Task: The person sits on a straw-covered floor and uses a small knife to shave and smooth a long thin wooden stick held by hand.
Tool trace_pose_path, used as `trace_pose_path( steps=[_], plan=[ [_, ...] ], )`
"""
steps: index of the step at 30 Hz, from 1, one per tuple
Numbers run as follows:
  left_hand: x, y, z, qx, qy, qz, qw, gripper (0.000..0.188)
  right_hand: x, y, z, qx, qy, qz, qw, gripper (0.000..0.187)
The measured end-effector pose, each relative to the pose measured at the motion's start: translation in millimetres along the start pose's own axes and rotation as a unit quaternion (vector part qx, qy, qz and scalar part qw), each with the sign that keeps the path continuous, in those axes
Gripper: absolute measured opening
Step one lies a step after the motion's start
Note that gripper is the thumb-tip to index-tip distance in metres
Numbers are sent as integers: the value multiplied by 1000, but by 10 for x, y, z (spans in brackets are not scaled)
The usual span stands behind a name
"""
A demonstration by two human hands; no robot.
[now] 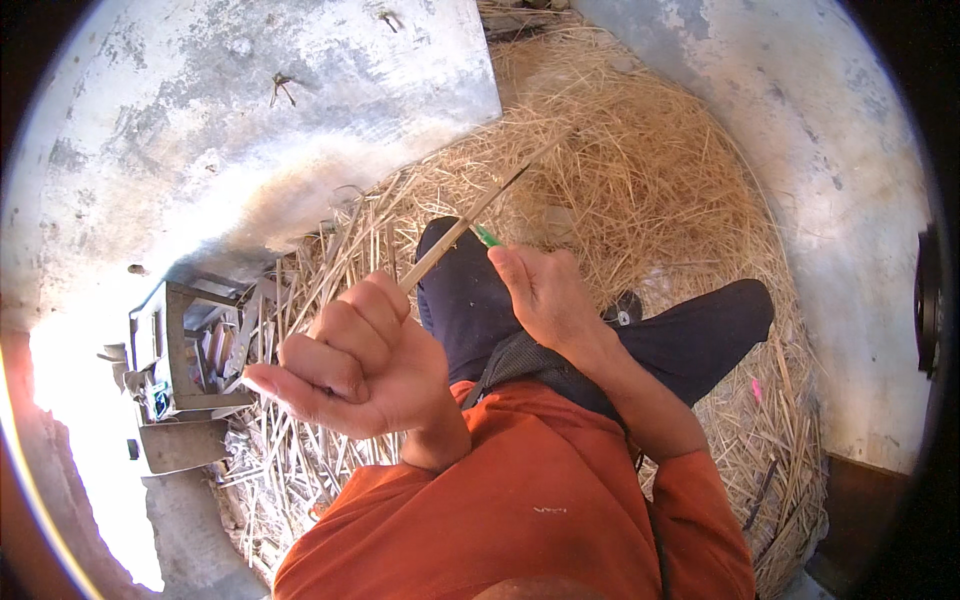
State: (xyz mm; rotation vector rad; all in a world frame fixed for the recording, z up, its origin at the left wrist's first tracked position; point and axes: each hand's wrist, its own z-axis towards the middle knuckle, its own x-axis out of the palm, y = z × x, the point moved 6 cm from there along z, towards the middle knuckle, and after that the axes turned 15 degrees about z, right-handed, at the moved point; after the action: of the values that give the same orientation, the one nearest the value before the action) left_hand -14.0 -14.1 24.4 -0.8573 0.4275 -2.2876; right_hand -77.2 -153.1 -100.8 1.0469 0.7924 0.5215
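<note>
My left hand (365,355) is closed in a fist around the lower end of a long, thin, pale strip of wood or bamboo (447,250). The strip slants up and away to the right, past my knee. My right hand (555,300) is closed on a small green-handled tool (487,236), whose tip meets or lies very close to the strip. Most of the tool is hidden by my fingers, so its exact kind does not show. A dark mark runs along the strip farther up.
Straw-like shavings (640,150) cover the floor around my folded legs (690,340). A wooden frame (190,400) holding odds and ends stands at left. Worn pale walls (250,130) rise on both sides, with nails at upper left. A pink scrap (757,390) lies at right.
</note>
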Motion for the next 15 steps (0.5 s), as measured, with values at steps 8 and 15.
trace_pose_path(
  steps=[8, 15],
  plan=[
    [-121, 18, 103, -4, -4, 26, 1000, 51, -74, -341, 157, 18, -51, -130, 990, 60],
    [34, 0, 3, 1, 81, -8, 997, 54, -320, -892, 286, -17, -76, -222, 972, 53]
  ],
)
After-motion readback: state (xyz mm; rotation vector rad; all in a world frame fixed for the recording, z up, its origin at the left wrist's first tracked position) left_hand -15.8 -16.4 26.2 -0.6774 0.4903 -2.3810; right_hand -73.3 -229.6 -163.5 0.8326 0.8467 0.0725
